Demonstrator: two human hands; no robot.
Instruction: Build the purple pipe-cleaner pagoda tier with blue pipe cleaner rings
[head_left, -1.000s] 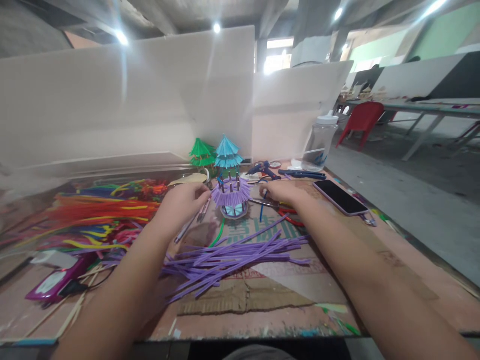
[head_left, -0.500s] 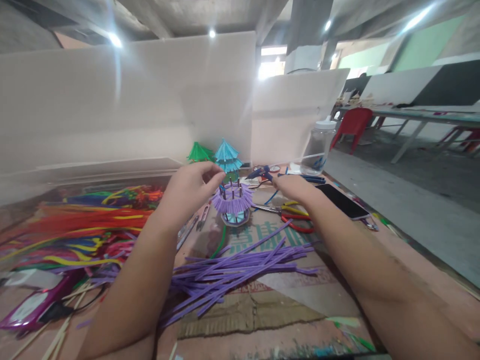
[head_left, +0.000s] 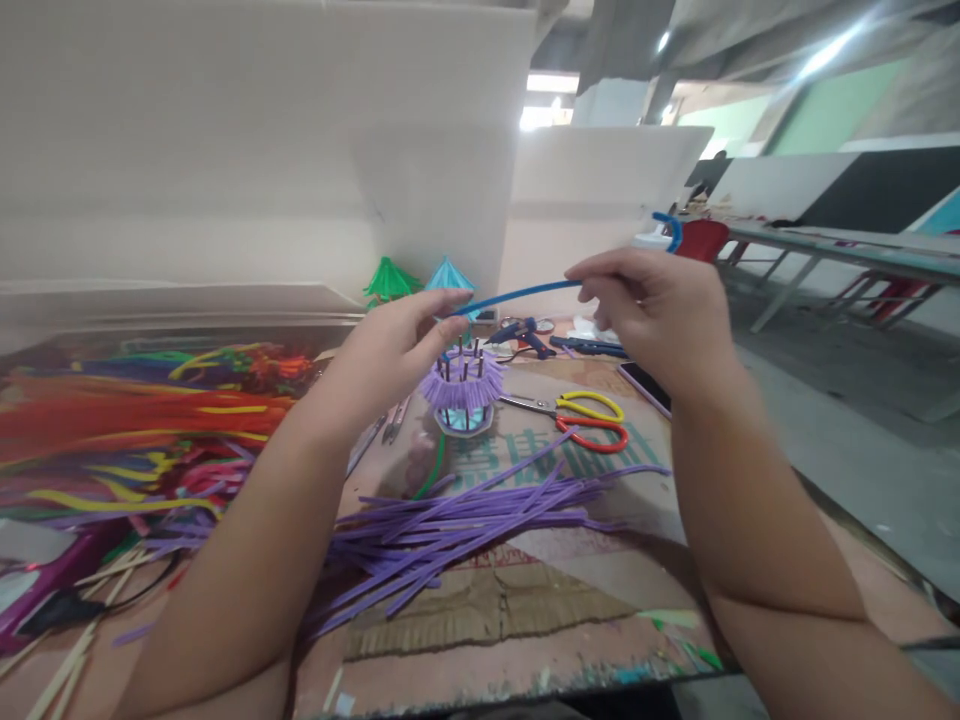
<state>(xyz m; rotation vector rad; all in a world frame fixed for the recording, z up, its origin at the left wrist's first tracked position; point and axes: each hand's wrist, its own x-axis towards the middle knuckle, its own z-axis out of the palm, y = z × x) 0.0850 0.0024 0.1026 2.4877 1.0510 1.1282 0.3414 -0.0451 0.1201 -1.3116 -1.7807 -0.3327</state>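
Note:
A blue pipe cleaner (head_left: 525, 294) is stretched between my two hands above the workpiece, its bent far end sticking out beyond the right one. My left hand (head_left: 386, 350) pinches one end between thumb and fingers. My right hand (head_left: 660, 305) closes around it farther along. Just below the left fingertips stands a small round pavilion model (head_left: 461, 385), with a purple fringed tier, dark upright posts and a light blue base. Behind it are a light blue tiered roof (head_left: 446, 275) and a green one (head_left: 390, 278). Purple pipe cleaners (head_left: 472, 535) lie loose in front.
Scissors (head_left: 592, 422) with yellow and red handles lie right of the model, a blue glue gun (head_left: 525, 335) behind them. Colourful pipe cleaners (head_left: 135, 410) are heaped at left. A phone (head_left: 645, 388) is partly hidden by my right arm. White boards (head_left: 247, 150) stand behind.
My right hand has risen from the table near the glue gun and now holds the blue pipe cleaner. My left hand has closed on its other end. The view has tilted down.

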